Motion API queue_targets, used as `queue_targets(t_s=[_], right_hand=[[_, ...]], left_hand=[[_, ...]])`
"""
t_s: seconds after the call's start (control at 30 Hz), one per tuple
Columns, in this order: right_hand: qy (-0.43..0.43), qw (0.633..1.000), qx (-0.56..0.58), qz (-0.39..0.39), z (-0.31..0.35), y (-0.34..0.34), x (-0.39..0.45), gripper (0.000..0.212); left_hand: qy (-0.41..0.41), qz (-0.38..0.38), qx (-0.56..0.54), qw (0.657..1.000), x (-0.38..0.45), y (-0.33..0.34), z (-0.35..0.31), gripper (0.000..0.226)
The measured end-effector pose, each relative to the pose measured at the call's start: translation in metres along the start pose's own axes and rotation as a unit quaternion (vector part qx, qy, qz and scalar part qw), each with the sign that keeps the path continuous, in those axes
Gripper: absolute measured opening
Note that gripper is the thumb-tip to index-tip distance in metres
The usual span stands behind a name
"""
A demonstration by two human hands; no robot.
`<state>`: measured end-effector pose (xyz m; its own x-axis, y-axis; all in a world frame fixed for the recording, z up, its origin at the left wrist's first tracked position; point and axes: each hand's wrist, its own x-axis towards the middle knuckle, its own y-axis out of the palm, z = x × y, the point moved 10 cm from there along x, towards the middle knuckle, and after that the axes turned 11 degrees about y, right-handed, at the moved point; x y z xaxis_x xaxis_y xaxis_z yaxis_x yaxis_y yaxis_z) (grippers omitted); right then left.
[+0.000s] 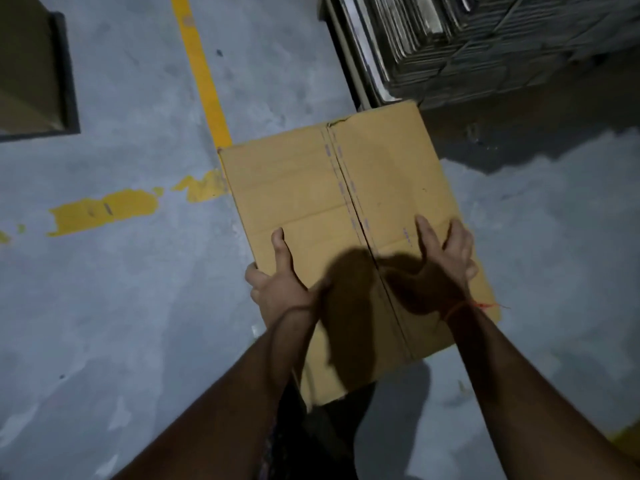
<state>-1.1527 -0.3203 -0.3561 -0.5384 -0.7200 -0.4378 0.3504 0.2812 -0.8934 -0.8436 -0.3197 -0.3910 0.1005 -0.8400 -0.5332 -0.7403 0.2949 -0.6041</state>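
A flattened cardboard box (311, 188) is held between both hands over the grey floor (138, 306), reaching away ahead of them. The left hand (277, 285) grips its left edge and the right hand (446, 254) its right edge, thumbs on top and fingers curled round. A strapped stack of flat cartons (467, 46) sits well beyond the right hand.

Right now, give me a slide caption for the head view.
Left hand and right hand hold a flattened brown cardboard box by its sides over a grey concrete floor with yellow lines.
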Motion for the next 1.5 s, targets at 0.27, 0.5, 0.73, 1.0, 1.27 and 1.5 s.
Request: queue_targets(t_s=[0.27,0.5,0.73,1.0,1.27,1.5], right_hand=[[0.052,0.997,0.054,-0.018,-0.005,-0.028,0.005,0.111],[0.000,0.995,0.076,-0.070,0.037,-0.053,-0.056,0.098],[-0.024,0.991,0.089,-0.099,0.076,-0.110,-0.128,0.096],[-0.076,0.983,0.163,-0.029,0.154,-0.086,-0.254,0.099],[-0.194,0.973,0.121,0.027,0.276,0.022,-0.377,0.100],[-0.323,0.942,0.029,0.084,0.354,0.162,-0.447,0.101]], left_hand=[[0.029,0.005,-0.023,0.999,-0.006,-0.021,0.015,0.115],[0.049,0.017,-0.070,0.996,-0.022,-0.068,0.037,0.127],[0.085,-0.048,-0.123,0.988,-0.053,-0.147,0.018,0.114],[0.085,-0.147,-0.027,0.985,-0.135,-0.297,0.077,0.112],[-0.032,-0.248,-0.026,0.968,-0.235,-0.402,0.261,0.112],[-0.154,-0.323,-0.094,0.929,-0.301,-0.378,0.440,0.111]])
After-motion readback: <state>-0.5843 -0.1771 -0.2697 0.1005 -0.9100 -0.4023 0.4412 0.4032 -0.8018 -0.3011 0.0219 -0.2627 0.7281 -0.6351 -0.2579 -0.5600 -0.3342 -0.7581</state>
